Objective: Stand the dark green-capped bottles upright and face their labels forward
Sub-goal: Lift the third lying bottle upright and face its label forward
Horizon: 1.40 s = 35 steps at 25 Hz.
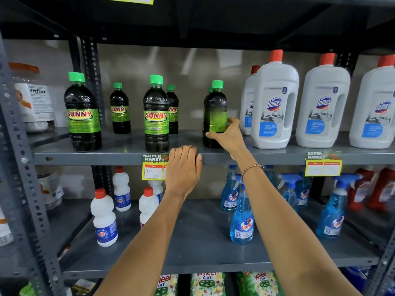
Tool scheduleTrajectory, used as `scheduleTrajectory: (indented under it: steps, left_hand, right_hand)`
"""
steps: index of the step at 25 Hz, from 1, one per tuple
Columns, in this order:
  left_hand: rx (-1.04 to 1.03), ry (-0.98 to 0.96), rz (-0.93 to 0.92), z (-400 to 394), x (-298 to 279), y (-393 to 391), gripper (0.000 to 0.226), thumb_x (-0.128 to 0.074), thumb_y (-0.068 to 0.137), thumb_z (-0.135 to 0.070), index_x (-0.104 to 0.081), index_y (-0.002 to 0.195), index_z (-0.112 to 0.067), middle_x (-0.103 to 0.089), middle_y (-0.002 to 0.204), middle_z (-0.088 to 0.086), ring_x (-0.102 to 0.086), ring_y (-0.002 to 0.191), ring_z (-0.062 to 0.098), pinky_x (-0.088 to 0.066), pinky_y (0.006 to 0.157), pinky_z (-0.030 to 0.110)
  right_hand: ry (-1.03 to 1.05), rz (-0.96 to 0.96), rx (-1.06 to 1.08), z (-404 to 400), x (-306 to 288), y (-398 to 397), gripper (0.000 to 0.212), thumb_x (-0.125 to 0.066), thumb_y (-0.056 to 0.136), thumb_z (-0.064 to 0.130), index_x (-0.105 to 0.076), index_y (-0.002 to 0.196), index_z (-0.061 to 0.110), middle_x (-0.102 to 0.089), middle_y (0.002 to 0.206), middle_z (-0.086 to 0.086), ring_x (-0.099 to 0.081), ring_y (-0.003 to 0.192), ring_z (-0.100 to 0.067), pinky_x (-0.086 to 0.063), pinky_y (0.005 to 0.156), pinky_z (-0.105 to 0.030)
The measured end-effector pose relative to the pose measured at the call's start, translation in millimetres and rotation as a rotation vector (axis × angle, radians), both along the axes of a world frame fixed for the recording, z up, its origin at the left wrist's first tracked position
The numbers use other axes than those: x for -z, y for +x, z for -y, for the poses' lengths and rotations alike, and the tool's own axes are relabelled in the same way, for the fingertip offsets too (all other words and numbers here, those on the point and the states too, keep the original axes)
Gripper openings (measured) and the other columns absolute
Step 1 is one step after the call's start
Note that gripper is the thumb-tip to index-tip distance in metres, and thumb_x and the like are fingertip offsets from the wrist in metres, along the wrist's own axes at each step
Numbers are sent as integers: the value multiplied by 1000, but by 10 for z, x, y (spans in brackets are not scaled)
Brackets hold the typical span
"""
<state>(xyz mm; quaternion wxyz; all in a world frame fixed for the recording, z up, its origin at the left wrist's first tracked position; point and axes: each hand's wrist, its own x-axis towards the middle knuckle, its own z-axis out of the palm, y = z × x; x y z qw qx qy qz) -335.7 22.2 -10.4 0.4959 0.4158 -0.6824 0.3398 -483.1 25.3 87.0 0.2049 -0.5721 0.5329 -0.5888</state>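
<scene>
Several dark bottles with green caps stand upright on the grey shelf (119, 155). The front left bottle (82, 112) and the front middle bottle (156, 116) show their SUNNY labels forward, as do two smaller-looking ones behind, the back left bottle (119, 107) and the back middle bottle (172, 108). My right hand (227, 136) grips the lower part of the right bottle (214, 107), whose blurred label is turned sideways. Another green cap peeks out behind it. My left hand (183, 167) rests on the shelf's front edge, fingers curled over it.
White Domex jugs (274, 105) with red caps stand close to the right of the held bottle. A price tag (154, 167) hangs on the shelf edge beside my left hand. Below are white Rin bottles (104, 218) and blue Colin sprays (242, 218).
</scene>
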Motion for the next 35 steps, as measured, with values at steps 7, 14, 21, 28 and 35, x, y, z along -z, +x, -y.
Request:
scheduleTrajectory:
  steps: [7, 14, 21, 28, 35]
  left_hand:
    - [12, 24, -10, -10, -3, -3, 33, -38, 98, -27, -63, 103, -5, -65, 98, 9, -58, 89, 28, -38, 88, 38]
    - [10, 19, -11, -20, -8, -5, 34, -38, 98, -27, -63, 102, -5, -65, 98, 10, -59, 89, 27, -37, 87, 37]
    - [12, 35, -18, -18, -7, -2, 33, -39, 98, -27, -63, 104, -5, -65, 99, 9, -59, 91, 27, -38, 89, 38]
    - [19, 29, -14, -16, -8, 3, 32, -39, 98, -27, -62, 103, -5, -66, 99, 9, -59, 91, 27, -38, 88, 37]
    - [13, 13, -9, -19, -4, 9, 32, -40, 97, -26, -62, 103, -5, -66, 100, 10, -59, 91, 27, -37, 89, 37]
  right_hand:
    - [24, -79, 46, 61, 40, -7, 85, -85, 65, 18, -34, 132, 8, -52, 123, -4, -53, 109, -18, -43, 89, -26]
    - [56, -68, 27, 82, 34, -31, 79, -83, 68, 18, -35, 131, 8, -55, 120, -5, -53, 105, -18, -44, 84, -27]
    - [114, -64, -23, 98, 25, -48, 78, -81, 70, 16, -34, 131, 6, -55, 127, -8, -52, 104, -17, -42, 84, -27]
    - [112, -62, -49, 134, 30, -67, 87, -86, 63, 30, -37, 131, 8, -56, 124, -5, -55, 115, -20, -44, 86, -29]
    - [39, -126, 98, 118, 75, -29, 85, -89, 54, 40, -48, 120, 8, -59, 120, -9, -58, 109, -22, -50, 91, -34]
